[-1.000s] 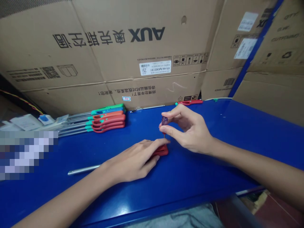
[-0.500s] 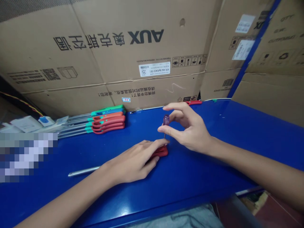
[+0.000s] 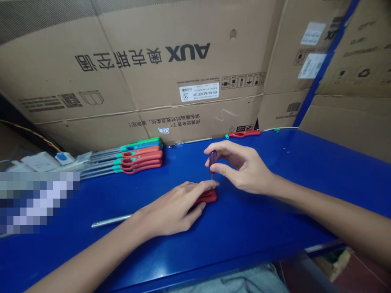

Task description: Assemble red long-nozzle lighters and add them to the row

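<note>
My left hand (image 3: 179,207) presses a red lighter handle (image 3: 209,197) down on the blue tabletop, its fingers covering most of it. Upright over the right end of that handle stands a small screwdriver with a purple grip (image 3: 213,160), its shaft reaching down to the red plastic. The thumb and fingers of my right hand (image 3: 244,167) are closed round the purple grip. A silvery metal tube (image 3: 111,220) sticks out to the left from behind my left wrist.
Several long lighters with red, orange, blue and green handles (image 3: 142,156) lie stacked at the back left, beside white packets (image 3: 41,162). Another red handle (image 3: 244,134) lies by the cardboard wall (image 3: 137,81). The blue table's (image 3: 171,254) front edge is near.
The fingers of my right hand have shifted round the purple grip, and the hand sits slightly lower. The view has moved a little. My left hand keeps its hold.
</note>
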The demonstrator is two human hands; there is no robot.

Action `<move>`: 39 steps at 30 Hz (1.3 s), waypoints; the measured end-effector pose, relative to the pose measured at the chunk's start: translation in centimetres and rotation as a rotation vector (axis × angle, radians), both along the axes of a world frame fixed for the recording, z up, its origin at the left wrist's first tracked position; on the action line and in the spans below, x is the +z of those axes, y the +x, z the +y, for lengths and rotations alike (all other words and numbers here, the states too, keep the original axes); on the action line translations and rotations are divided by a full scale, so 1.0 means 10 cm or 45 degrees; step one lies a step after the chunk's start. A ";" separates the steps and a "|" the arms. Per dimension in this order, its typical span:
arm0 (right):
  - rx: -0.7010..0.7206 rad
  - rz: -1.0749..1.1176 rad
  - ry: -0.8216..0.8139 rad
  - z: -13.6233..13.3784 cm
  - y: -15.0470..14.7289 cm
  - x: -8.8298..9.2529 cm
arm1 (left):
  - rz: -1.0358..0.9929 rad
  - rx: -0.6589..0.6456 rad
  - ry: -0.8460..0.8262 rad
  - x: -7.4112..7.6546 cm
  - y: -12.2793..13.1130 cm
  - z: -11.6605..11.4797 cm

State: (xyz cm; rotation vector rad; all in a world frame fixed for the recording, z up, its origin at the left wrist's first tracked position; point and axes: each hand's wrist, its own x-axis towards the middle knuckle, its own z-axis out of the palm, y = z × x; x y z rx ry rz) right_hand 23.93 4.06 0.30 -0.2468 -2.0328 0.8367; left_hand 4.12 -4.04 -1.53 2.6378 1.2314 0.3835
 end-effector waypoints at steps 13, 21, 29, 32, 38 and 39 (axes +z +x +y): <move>-0.111 -0.047 0.151 0.02 0.02 -0.03 | -0.036 0.001 0.008 -0.01 0.00 0.00; -0.086 -0.105 0.090 0.00 0.02 -0.01 | -0.021 0.012 -0.009 0.00 0.01 0.00; -0.235 -0.067 0.185 -0.03 -0.03 -0.01 | -0.023 0.011 0.006 0.00 0.01 -0.01; -0.176 -0.146 0.145 -0.06 -0.02 0.03 | -0.009 0.016 0.000 0.00 0.00 -0.01; -0.152 -0.148 0.116 -0.07 -0.03 0.04 | 0.019 -0.008 -0.011 0.01 0.01 0.00; -0.161 -0.139 0.107 -0.07 -0.03 0.03 | 0.021 -0.008 -0.011 0.02 0.01 0.00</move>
